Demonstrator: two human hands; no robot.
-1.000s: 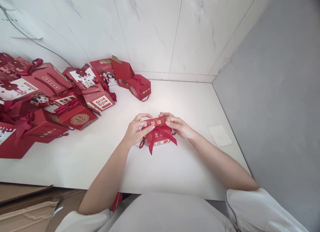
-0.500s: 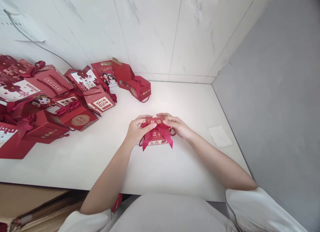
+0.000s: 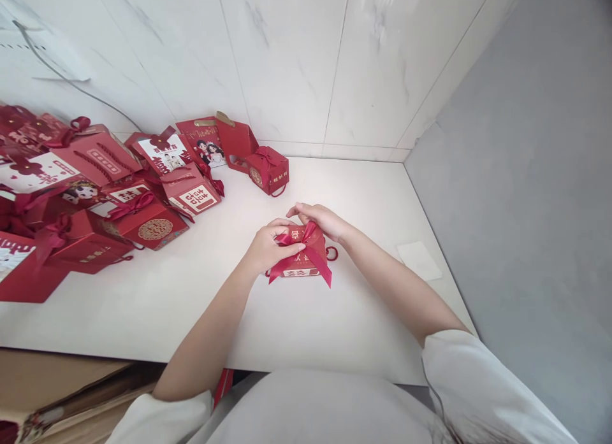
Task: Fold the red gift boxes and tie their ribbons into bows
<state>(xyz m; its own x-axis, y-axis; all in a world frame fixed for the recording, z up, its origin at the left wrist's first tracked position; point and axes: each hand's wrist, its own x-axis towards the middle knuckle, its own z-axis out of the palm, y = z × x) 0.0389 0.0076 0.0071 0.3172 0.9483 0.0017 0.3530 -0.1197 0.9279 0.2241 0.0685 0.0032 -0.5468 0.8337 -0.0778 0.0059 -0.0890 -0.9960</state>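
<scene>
A small red gift box [image 3: 306, 260] with gold characters and a red ribbon bow stands on the white counter [image 3: 306, 316] in front of me. My left hand [image 3: 268, 246] grips its left side, fingers pinched on the ribbon [image 3: 310, 256] over the top. My right hand [image 3: 320, 220] rests on the far top edge of the box, fingers curled over the bow. A red cord loop sticks out at the box's right side.
A heap of red gift boxes and bags [image 3: 95, 189] covers the counter's left part. One more small red box [image 3: 268, 169] stands near the back wall. A white paper slip [image 3: 421, 260] lies at the right, by the grey side wall [image 3: 526, 176].
My right hand has moved up and left over the top of the box. The ribbon bow has been drawn up over the lid, and the box sits slightly farther from me.
</scene>
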